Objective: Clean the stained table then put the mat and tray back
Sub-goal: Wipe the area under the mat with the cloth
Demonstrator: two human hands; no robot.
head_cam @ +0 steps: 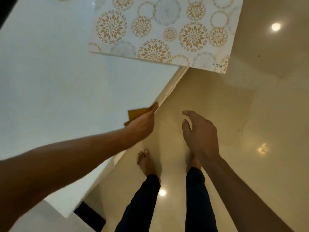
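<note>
White table [50, 72]: wiping under way, left hand [143, 122] gripping brown cloth [137, 113] at its edge, right hand [199, 133] spread, empty; patterned mat [167, 30] overhanging far corner, unreplaced; tray unseen.

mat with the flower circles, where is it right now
In the head view the mat lies at the top centre on the white table, its near right corner hanging past the table edge over the floor, beyond both hands and touched by neither.
</note>
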